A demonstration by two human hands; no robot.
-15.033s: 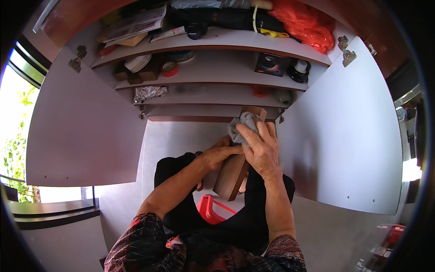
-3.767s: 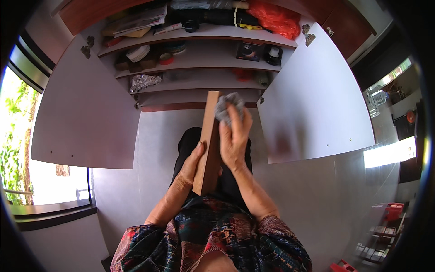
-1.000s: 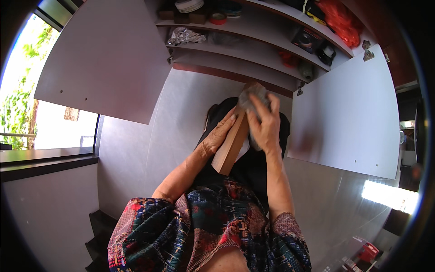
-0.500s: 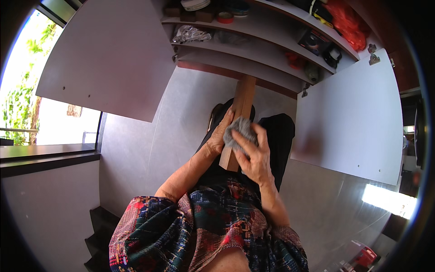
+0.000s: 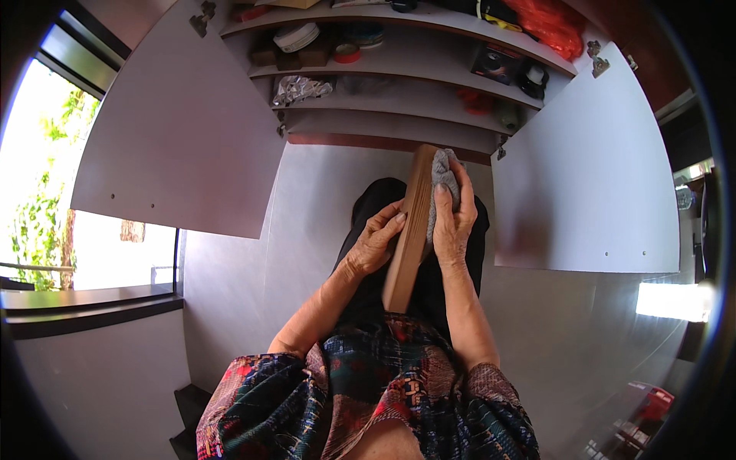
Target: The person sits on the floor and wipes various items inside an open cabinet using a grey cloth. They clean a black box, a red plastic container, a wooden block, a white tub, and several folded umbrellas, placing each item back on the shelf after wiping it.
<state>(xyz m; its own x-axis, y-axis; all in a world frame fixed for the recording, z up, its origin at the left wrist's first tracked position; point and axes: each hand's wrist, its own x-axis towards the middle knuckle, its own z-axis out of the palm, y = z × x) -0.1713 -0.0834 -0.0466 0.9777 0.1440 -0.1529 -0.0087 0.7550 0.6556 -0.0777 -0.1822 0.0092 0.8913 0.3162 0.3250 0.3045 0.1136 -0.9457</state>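
A long wooden block point(image 5: 412, 230) with visible grain slants above my lap, its far end leaning slightly right. My left hand point(image 5: 376, 239) is closed on its left side around mid-length, thumb lying on the near face. On the opposite side, my right hand point(image 5: 452, 211) holds a crumpled grey cloth point(image 5: 443, 169) against the block's right face near the far end. The cloth hides part of that face, and the fingers behind it are partly out of sight.
An open cupboard faces me, its left door point(image 5: 184, 146) and right door point(image 5: 590, 169) swung wide on either side. Its shelves point(image 5: 399, 57) hold a red tape roll point(image 5: 346, 53), crumpled foil point(image 5: 301, 90) and an orange-red plastic bag point(image 5: 543, 27). A window point(image 5: 46, 184) is at far left.
The cloth and my right hand have gone from the block's top face to its right side, farther up. The block has turned and come nearer me; the view has shifted too.
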